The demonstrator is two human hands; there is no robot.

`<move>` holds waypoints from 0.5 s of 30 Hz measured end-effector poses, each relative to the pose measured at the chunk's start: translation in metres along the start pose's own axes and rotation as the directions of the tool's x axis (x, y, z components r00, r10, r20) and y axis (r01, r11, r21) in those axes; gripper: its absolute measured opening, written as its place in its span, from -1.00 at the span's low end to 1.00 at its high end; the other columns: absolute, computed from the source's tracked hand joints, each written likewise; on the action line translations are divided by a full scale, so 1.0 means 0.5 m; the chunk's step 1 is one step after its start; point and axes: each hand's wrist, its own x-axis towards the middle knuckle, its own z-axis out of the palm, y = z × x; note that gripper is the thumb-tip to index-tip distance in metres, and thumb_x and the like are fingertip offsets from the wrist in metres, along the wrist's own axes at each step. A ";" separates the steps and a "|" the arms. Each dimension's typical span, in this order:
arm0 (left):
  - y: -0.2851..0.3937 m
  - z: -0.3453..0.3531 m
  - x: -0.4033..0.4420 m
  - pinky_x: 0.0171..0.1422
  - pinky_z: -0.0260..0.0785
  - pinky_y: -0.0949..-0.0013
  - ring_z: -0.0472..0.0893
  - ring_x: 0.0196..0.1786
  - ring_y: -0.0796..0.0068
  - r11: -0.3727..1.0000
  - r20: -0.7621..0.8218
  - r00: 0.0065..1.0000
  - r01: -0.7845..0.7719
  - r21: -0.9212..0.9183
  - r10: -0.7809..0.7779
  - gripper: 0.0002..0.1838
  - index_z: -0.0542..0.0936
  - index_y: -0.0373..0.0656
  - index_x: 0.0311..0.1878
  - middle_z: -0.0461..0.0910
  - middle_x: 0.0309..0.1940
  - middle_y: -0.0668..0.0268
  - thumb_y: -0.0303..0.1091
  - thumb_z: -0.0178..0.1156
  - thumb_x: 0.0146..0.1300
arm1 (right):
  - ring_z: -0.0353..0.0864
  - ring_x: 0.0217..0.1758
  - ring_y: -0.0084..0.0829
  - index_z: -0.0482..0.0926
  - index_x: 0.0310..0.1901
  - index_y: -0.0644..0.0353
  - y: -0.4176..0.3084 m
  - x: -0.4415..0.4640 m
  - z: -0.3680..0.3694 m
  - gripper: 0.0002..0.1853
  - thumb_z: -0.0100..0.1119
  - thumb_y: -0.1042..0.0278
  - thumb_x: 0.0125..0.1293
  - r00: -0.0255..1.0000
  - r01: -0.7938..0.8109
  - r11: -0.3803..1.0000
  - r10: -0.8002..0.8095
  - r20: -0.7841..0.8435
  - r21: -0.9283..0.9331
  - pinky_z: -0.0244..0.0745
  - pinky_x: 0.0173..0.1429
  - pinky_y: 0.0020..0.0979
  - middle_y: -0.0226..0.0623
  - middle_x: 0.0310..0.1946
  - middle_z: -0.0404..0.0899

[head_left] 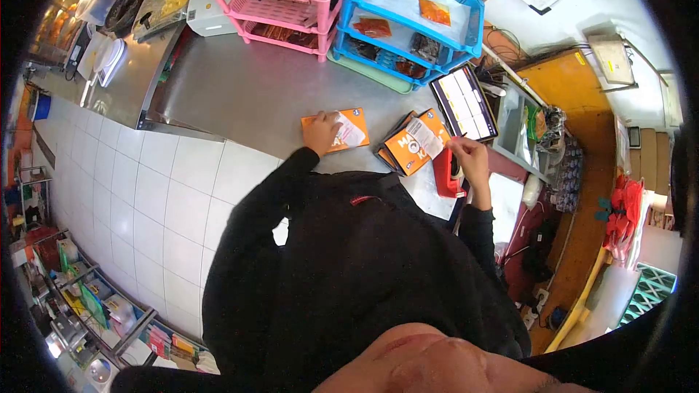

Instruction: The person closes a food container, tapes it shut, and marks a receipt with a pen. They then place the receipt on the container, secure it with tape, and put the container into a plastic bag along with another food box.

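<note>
Resting left hand (320,134) on orange box (353,129); right hand (473,161) near red dispenser (443,179); both grips unclear.

On the desk (233,87), one box (353,131) lies beneath the left hand (322,131); to its right, apart from it, sits a stack of boxes (411,149); a tape dispenser (447,177) stands just right of the stack, near the right hand (470,159); a tablet (466,102) lies beyond them; farther back, two tray racks stand side by side, the left rack (322,18) and the right rack (473,22), both holding packets (435,12).
</note>
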 end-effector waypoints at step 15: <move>-0.025 0.012 -0.038 0.34 -0.15 -0.21 0.20 0.38 0.22 0.974 -0.166 0.963 -0.222 -0.052 0.211 -0.45 0.56 0.11 0.06 0.33 0.29 0.40 0.05 0.31 -0.04 | 0.40 -0.63 -0.47 0.69 -0.37 0.18 -0.095 0.172 0.297 -0.72 0.33 0.11 0.07 0.893 0.199 0.946 -0.067 0.444 -0.257 0.30 -0.46 -0.41 -0.29 -0.70 0.46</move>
